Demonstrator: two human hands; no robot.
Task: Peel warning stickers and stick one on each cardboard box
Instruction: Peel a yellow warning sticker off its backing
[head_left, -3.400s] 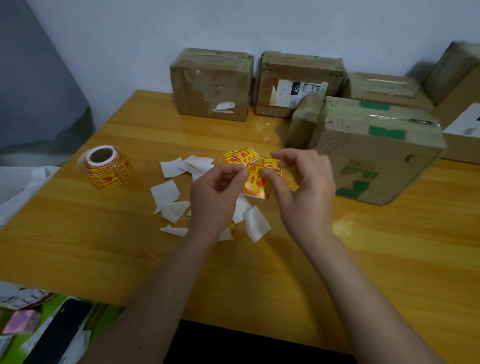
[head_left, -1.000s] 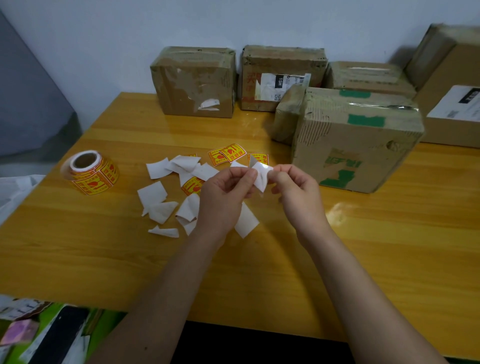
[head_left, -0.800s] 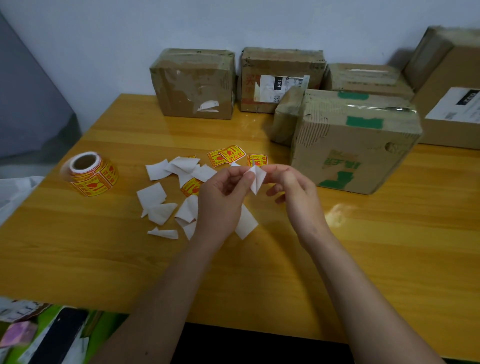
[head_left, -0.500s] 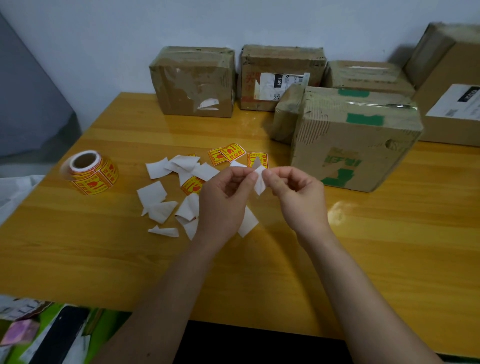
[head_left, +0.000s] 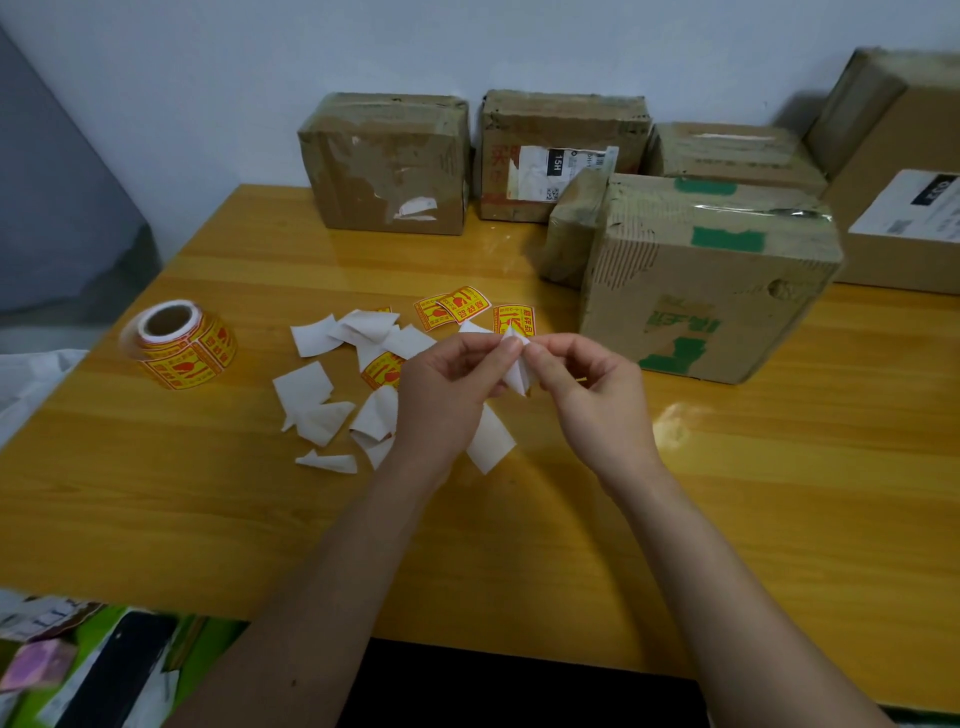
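My left hand (head_left: 449, 392) and my right hand (head_left: 597, 397) meet above the wooden table (head_left: 519, 519), and both pinch one sticker piece (head_left: 519, 371) whose white backing faces me. A roll of yellow-and-red warning stickers (head_left: 179, 345) stands at the left. Loose yellow stickers (head_left: 457, 307) lie just beyond my hands. Several cardboard boxes stand at the back: a plain one (head_left: 387, 163), one with a shipping label (head_left: 558, 150), a flat one (head_left: 732, 153), and a big green-taped box (head_left: 701, 275) nearest my right hand.
Several white backing scraps (head_left: 332, 395) litter the table left of my hands. Another box with a white label (head_left: 898, 192) sits at the far right. A wall stands behind the boxes. Clutter lies below the table's near left edge (head_left: 62, 670).
The sticker was turned from its yellow face to its white backing. Over the last second both hands stay together, with small finger shifts on the piece.
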